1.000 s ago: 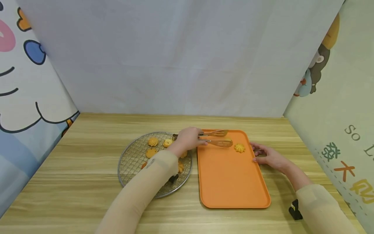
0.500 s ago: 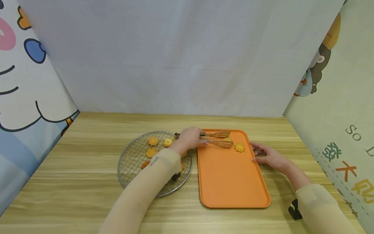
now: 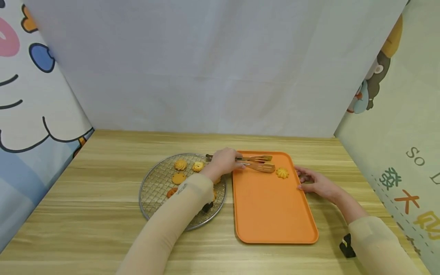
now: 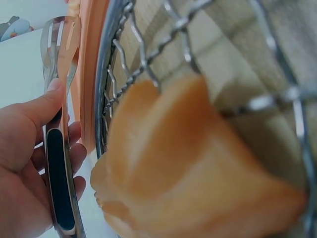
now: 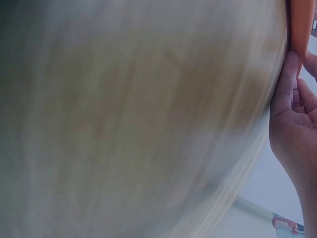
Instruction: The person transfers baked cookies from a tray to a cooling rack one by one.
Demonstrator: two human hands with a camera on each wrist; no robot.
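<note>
My left hand (image 3: 223, 162) grips a pair of metal tongs (image 3: 256, 163) by the handle; their blades lie nearly closed over the far left corner of the orange tray (image 3: 275, 214). I cannot tell whether anything is between the blades. One flower-shaped cookie (image 3: 282, 173) lies on the tray just right of the tong tips. My right hand (image 3: 311, 181) rests with relaxed fingers against the tray's right rim. In the left wrist view the hand (image 4: 25, 163) holds the tongs (image 4: 57, 163) beside the tray edge (image 4: 89, 74). In the right wrist view fingers (image 5: 290, 94) touch the tray edge (image 5: 299, 25).
A round wire rack (image 3: 144, 183) with several cookies (image 3: 180, 165) sits left of the tray, partly under my left forearm. One cookie (image 4: 188, 168) fills the left wrist view, blurred, on the rack's mesh (image 4: 148, 64). Cloth walls close in the wooden table (image 3: 103, 229) on three sides.
The tong blades have drawn closer together and shifted slightly right over the tray's far corner. My right hand has stayed on the tray's rim.
</note>
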